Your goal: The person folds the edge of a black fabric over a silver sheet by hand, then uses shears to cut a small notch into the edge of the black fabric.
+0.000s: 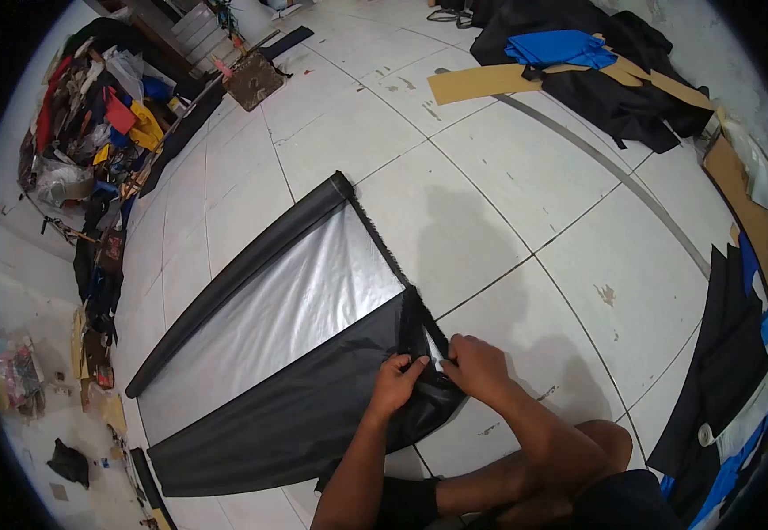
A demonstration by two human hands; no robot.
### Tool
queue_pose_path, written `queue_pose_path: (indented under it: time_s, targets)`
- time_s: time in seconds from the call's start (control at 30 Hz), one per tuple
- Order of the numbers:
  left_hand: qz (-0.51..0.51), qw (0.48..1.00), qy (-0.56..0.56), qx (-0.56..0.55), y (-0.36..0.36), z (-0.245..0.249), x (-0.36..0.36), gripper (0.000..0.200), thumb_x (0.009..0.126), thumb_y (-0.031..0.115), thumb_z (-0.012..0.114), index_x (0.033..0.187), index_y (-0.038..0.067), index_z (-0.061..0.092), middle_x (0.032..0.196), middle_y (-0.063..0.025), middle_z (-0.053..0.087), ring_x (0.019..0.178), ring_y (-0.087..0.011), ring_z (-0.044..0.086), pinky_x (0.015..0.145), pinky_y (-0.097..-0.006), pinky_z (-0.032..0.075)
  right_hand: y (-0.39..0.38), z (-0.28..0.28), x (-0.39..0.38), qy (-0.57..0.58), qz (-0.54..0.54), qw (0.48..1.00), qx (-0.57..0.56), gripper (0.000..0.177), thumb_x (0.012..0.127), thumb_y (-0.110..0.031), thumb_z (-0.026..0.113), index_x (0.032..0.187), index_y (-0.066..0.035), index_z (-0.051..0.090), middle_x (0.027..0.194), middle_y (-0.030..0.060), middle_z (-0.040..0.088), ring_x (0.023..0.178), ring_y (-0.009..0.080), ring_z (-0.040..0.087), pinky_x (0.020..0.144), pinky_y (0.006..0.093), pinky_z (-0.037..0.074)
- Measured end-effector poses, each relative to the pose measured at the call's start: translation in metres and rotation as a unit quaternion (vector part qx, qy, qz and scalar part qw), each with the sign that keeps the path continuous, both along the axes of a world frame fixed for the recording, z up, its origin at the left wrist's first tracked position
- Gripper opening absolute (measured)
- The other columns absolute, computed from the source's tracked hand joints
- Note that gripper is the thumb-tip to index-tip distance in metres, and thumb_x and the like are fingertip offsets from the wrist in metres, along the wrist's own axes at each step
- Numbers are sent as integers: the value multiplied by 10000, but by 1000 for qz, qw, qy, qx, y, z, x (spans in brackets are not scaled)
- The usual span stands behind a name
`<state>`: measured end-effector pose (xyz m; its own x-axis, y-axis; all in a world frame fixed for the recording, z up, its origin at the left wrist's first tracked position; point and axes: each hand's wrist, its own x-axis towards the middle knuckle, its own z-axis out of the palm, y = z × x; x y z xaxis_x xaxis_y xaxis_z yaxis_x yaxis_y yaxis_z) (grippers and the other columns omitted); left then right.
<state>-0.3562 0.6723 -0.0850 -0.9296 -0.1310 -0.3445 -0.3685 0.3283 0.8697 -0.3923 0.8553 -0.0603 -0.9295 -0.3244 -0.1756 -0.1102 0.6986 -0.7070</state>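
A large sheet of black fabric (287,433) with a shiny silver underside (260,309) lies on the tiled floor. Its far side is a long roll (243,274), and the near part is folded over so the black face shows. At the near right corner, my left hand (396,382) pinches the black fabric between thumb and fingers. My right hand (477,367) is closed on the frayed edge just to the right of it. Between the two hands a small patch of the silver side shows.
Metal strip (614,163) curves across the floor at the right. Black cloth, blue fabric (561,49) and cardboard (481,84) lie at the upper right. More black material (711,362) sits at the right edge. A scrap pile (101,115) lines the left wall; a brown box (254,79) stands beyond.
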Motion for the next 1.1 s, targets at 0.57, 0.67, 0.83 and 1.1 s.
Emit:
queue_pose_path:
  time_s: [0.57, 0.67, 0.83, 1.1]
  targets:
    - [-32, 999, 25, -30, -3, -2, 0, 322, 868, 202, 640, 619, 21, 546, 589, 44, 462, 611, -57, 397, 620, -259, 356, 2, 3, -7, -171, 44, 984, 35, 344, 750, -434, 676, 745, -94, 622, 757, 86, 645, 764, 291, 636, 685, 405, 469]
    - [-10, 1000, 24, -11, -2, -10, 2, 326, 869, 207, 639, 618, 23, 544, 586, 40, 458, 609, -58, 394, 613, -257, 351, 3, -10, -3, -44, 45, 994, 88, 337, 746, -416, 685, 730, -88, 611, 711, 84, 636, 733, 285, 634, 655, 406, 466]
    - [-28, 999, 26, -28, -4, -4, 1, 335, 872, 219, 636, 619, 19, 544, 602, 38, 465, 625, -57, 397, 604, -257, 344, -4, -6, 1, 86, 3, 996, 14, 255, 770, -343, 656, 778, -90, 621, 723, 79, 645, 745, 277, 634, 676, 420, 449]
    - [-17, 1000, 10, -1, 0, -3, -1, 342, 873, 232, 628, 634, 4, 538, 570, -15, 446, 579, -99, 387, 850, -309, 334, -6, -17, 7, -55, 94, 994, 10, 226, 766, -374, 660, 803, -151, 658, 774, 28, 660, 808, 257, 627, 736, 415, 394]
